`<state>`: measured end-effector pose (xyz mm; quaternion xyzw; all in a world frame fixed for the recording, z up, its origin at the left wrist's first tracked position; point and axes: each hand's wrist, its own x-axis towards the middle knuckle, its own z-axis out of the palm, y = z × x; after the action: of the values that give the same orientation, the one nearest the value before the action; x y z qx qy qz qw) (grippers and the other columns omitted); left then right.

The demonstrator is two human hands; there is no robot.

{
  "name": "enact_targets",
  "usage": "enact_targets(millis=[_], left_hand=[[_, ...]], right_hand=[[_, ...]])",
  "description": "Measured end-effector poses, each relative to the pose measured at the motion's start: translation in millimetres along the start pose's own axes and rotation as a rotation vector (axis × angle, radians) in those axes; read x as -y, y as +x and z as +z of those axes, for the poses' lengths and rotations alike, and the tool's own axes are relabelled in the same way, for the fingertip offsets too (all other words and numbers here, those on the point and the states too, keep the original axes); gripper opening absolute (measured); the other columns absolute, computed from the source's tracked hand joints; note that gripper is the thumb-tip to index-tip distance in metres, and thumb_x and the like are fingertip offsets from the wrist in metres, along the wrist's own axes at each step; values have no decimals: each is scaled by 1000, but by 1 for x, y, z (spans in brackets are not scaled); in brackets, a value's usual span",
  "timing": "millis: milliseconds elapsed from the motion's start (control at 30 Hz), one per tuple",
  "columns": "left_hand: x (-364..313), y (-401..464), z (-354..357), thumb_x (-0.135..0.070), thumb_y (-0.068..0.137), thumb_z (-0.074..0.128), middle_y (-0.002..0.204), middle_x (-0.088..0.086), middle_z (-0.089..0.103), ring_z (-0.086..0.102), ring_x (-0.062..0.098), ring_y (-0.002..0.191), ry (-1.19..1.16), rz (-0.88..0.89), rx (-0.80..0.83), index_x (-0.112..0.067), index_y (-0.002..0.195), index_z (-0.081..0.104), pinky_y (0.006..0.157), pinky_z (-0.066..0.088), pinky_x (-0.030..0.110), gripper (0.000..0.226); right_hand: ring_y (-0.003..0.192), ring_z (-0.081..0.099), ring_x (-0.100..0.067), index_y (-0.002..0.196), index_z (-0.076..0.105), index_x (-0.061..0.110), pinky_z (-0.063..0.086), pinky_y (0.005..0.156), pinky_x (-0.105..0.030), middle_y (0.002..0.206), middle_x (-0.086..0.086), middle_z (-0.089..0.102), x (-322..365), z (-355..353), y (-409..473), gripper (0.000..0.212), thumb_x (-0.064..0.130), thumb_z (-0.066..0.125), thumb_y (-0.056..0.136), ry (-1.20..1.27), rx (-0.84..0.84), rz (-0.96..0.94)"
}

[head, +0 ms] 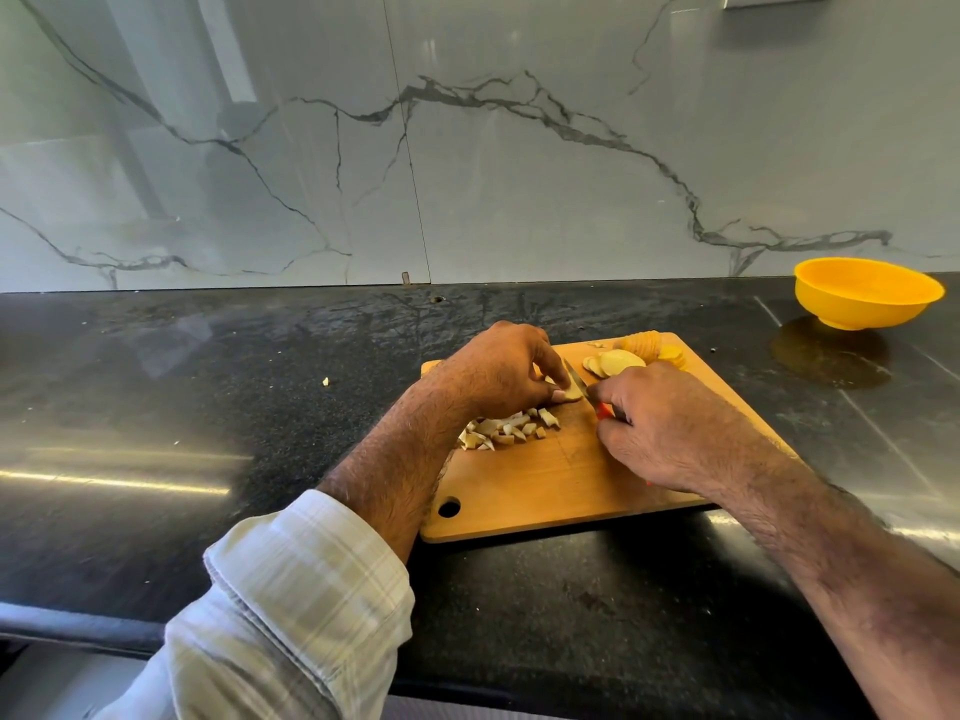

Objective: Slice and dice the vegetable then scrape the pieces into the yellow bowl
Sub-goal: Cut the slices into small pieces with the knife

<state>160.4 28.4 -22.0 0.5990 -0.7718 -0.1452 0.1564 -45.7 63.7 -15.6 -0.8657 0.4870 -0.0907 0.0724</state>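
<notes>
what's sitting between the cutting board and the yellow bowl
Nothing: in the head view, only bare black countertop separates the wooden cutting board from the yellow bowl, with just the bowl's reflection on it.

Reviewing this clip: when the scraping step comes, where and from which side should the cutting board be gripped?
Probably the cutting board is best gripped at its near-left corner, beside the round hanging hole, coming from the near edge. That corner is bare wood overhanging nothing. The diced pieces lie mid-left and the uncut slices at the far edge. The yellow bowl sits far right, so lifting the near-left would tip pieces toward it.
</notes>
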Motion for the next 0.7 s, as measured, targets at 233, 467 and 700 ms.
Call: enact_targets(millis=[233,467,700], left_hand=[[-2,-1,-1,-32,92,79,116,-10,64,61,9,103,-5,1,1,-30,110,80,93,56,37,18],[-3,0,2,-34,91,80,118,-13,63,59,10,109,21,-20,-22,-34,107,80,100,55,44,16],[-1,0,1,-32,92,80,116,-11,64,60,8,105,13,-2,-10,-30,109,80,97,55,40,17]], right_hand=[[83,63,-11,122,70,24,60,76,-29,87,6,66,4,2,1,29,31,57,98,-21,34,-4],[78,62,-11,116,72,20,59,71,-30,81,5,62,5,-5,4,26,25,58,95,-15,92,24],[73,58,-8,117,74,22,45,59,-21,76,8,59,0,-5,0,25,22,57,98,26,112,4]])
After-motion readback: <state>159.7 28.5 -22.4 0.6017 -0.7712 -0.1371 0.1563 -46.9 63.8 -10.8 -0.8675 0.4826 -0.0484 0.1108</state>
